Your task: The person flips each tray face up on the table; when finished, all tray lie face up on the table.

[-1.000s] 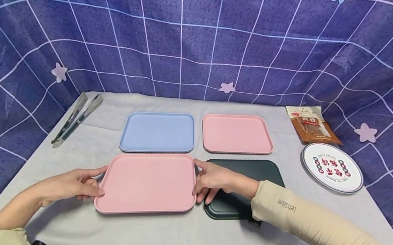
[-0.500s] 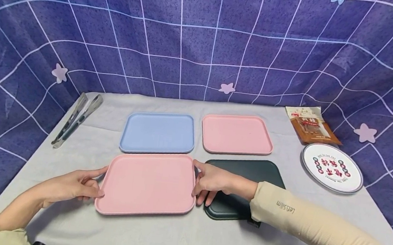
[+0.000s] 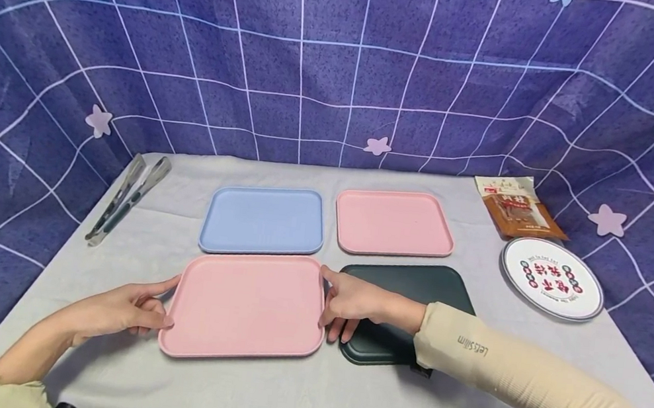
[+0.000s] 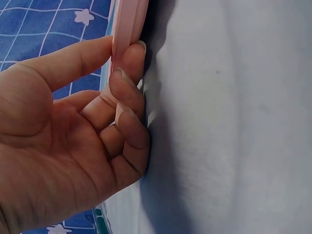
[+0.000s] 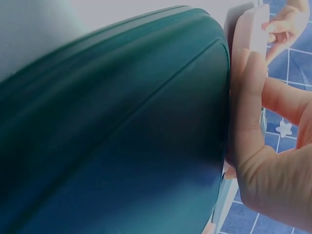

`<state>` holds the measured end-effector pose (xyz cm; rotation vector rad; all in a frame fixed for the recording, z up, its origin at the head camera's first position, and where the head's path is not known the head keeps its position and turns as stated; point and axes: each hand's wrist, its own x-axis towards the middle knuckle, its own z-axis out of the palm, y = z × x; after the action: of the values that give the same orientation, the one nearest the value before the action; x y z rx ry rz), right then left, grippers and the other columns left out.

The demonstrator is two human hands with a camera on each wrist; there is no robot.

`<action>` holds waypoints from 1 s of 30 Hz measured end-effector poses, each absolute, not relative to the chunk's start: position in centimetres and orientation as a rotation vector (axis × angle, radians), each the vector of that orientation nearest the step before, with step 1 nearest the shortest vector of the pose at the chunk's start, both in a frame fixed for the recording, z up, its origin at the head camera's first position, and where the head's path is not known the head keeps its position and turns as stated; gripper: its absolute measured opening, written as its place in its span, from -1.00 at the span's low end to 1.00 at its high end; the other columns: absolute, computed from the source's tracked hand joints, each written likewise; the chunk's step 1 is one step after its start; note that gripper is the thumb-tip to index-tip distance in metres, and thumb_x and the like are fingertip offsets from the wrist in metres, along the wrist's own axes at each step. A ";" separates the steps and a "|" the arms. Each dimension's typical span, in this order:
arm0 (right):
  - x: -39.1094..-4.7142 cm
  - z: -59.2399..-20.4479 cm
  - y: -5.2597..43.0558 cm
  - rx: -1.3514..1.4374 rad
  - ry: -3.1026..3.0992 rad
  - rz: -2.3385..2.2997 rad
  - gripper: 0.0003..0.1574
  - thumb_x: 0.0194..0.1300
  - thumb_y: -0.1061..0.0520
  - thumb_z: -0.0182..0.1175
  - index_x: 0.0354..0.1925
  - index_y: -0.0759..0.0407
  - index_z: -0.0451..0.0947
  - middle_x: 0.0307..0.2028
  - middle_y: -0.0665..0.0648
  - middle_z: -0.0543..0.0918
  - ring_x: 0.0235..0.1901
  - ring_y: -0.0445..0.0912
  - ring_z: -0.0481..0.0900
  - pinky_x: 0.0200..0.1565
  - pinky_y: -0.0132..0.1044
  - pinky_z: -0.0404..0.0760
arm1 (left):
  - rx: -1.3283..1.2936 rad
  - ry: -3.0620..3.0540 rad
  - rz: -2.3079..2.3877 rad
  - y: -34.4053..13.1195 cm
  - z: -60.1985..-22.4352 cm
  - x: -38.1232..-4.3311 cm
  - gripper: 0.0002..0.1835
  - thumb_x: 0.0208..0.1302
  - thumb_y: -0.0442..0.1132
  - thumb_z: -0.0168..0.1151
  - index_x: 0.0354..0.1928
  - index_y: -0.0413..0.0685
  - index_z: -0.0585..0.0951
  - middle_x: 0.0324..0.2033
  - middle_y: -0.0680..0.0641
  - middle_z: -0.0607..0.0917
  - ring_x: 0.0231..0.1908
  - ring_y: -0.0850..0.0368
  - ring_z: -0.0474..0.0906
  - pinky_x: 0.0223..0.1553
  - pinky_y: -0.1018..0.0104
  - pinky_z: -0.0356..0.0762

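Note:
The front pink tray (image 3: 247,308) is held at both short ends. At its left end my left hand (image 3: 112,308) grips the rim; in the left wrist view the thumb meets the pink rim (image 4: 129,24) with the other fingers curled below it. My right hand (image 3: 355,300) grips the right end, thumb and index finger spread along the rim, wrist over the dark green tray (image 3: 414,286). In the right wrist view, the right fingers lie between the dark tray (image 5: 146,136) and the pink tray (image 5: 251,29). Whether the pink tray touches the cloth cannot be told.
Behind lie a blue tray (image 3: 265,221) and a second pink tray (image 3: 393,224). Two pairs of tongs (image 3: 126,199) rest at the far left. A brown food packet (image 3: 521,208) and a white plate (image 3: 552,277) with red print are at the right. A blue curtain (image 3: 329,65) backs the table.
Hardly anything differs. Both hands keep their grip on the front pink tray, and the right forearm has shifted very slightly left.

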<state>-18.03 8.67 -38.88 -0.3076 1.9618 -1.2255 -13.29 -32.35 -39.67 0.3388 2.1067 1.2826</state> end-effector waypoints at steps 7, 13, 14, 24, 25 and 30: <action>-18.1 -39.1 8.6 -0.311 1.965 -1.223 0.36 0.16 0.43 0.25 0.60 0.16 -0.44 -0.32 0.28 0.69 -0.61 -0.03 0.69 -0.61 -0.21 0.64 | 0.338 2.102 1.280 -32.5 -39.8 -13.3 0.00 0.38 -0.24 0.23 0.53 -0.45 -0.25 -0.58 0.14 0.43 -0.52 0.31 0.39 -0.48 0.33 0.42; -18.1 -39.1 8.5 -0.302 1.977 -1.212 0.37 0.16 0.44 0.24 0.60 0.15 -0.44 -0.32 0.28 0.69 -0.63 -0.03 0.68 -0.62 -0.22 0.62 | 0.347 2.112 1.278 -32.4 -39.9 -13.3 0.00 0.37 -0.24 0.23 0.53 -0.43 -0.24 -0.59 0.15 0.40 -0.54 0.31 0.38 -0.53 0.32 0.37; -18.1 -39.1 8.5 -0.302 1.979 -1.210 0.36 0.16 0.44 0.24 0.60 0.15 -0.44 -0.33 0.29 0.69 -0.63 -0.04 0.68 -0.62 -0.22 0.62 | 0.347 2.113 1.277 -32.3 -39.9 -13.3 0.00 0.38 -0.25 0.23 0.53 -0.44 -0.24 -0.59 0.15 0.40 -0.54 0.31 0.37 -0.53 0.32 0.37; -18.0 -39.0 8.4 -0.298 2.003 -1.189 0.36 0.16 0.45 0.23 0.60 0.14 -0.44 -0.33 0.28 0.69 -0.64 -0.04 0.67 -0.64 -0.23 0.61 | 0.338 2.117 1.270 -32.1 -39.7 -13.2 0.00 0.38 -0.24 0.23 0.52 -0.47 -0.25 -0.58 0.15 0.45 -0.53 0.30 0.42 -0.49 0.35 0.42; -18.0 -39.0 8.4 -0.295 2.005 -1.187 0.36 0.15 0.45 0.23 0.60 0.13 -0.44 -0.33 0.28 0.69 -0.64 -0.03 0.67 -0.64 -0.23 0.61 | 0.333 2.118 1.268 -32.1 -39.7 -13.2 0.00 0.38 -0.24 0.24 0.52 -0.48 -0.25 -0.58 0.15 0.45 -0.53 0.30 0.42 -0.49 0.35 0.42; -18.0 -39.0 8.3 -0.282 2.013 -1.185 0.36 0.13 0.46 0.22 0.61 0.12 -0.42 -0.34 0.30 0.69 -0.65 -0.03 0.67 -0.64 -0.23 0.61 | 0.332 2.129 1.254 -32.0 -39.7 -13.2 0.01 0.38 -0.22 0.24 0.51 -0.50 -0.25 -0.59 0.14 0.44 -0.54 0.30 0.40 -0.51 0.35 0.37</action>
<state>-17.95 8.31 -38.97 -0.2823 2.0125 -1.1852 -13.20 -32.01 -39.69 0.3324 2.1294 1.2545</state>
